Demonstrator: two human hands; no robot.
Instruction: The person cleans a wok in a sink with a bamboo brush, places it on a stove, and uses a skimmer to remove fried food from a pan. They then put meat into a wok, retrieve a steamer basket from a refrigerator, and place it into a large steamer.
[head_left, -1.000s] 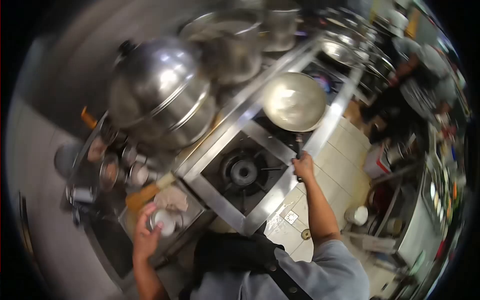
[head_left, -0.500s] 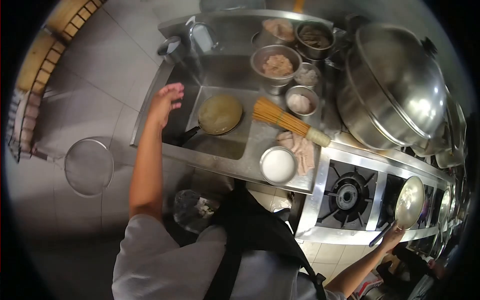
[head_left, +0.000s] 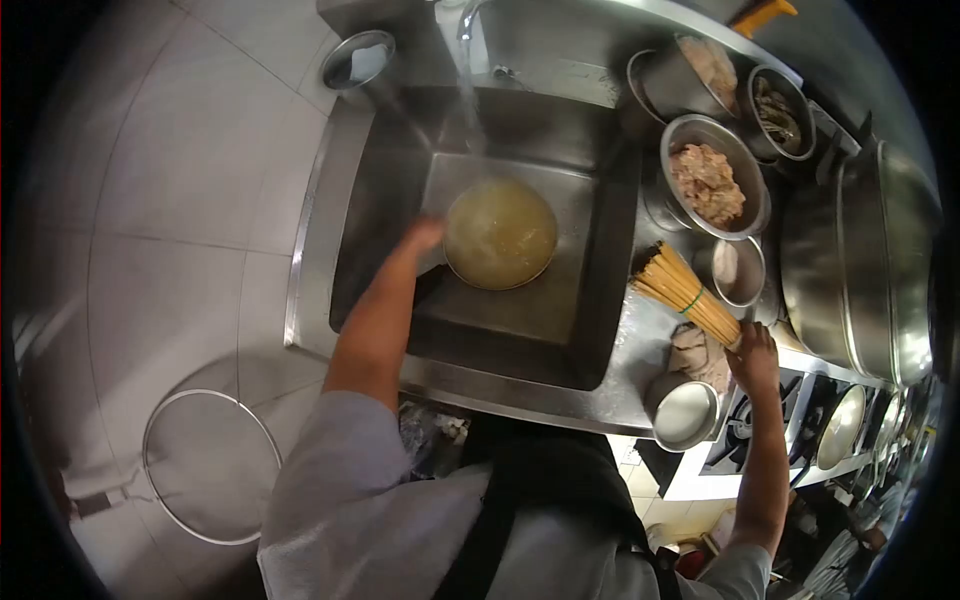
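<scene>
My left hand (head_left: 424, 234) reaches into the steel sink (head_left: 385, 215) and touches the left rim of a round pan (head_left: 500, 232) holding yellowish liquid. The hand is blurred and its grip is unclear. A stream of water (head_left: 467, 95) runs from the tap above the pan. My right hand (head_left: 752, 355) is closed around the handle end of a bamboo brush (head_left: 685, 292), which lies on the counter to the right of the sink, over a crumpled cloth (head_left: 692, 352).
Steel bowls of food (head_left: 707, 180) stand right of the sink, beside a large steel pot (head_left: 860, 270). A small steel bowl (head_left: 685, 413) sits at the counter's front edge. A wok (head_left: 840, 426) rests on the stove. A round wire strainer (head_left: 210, 465) is low on the left.
My view swung left from the stove to the sink. My right hand let go of the wok handle and took the bamboo brush. My left hand went down to the pan.
</scene>
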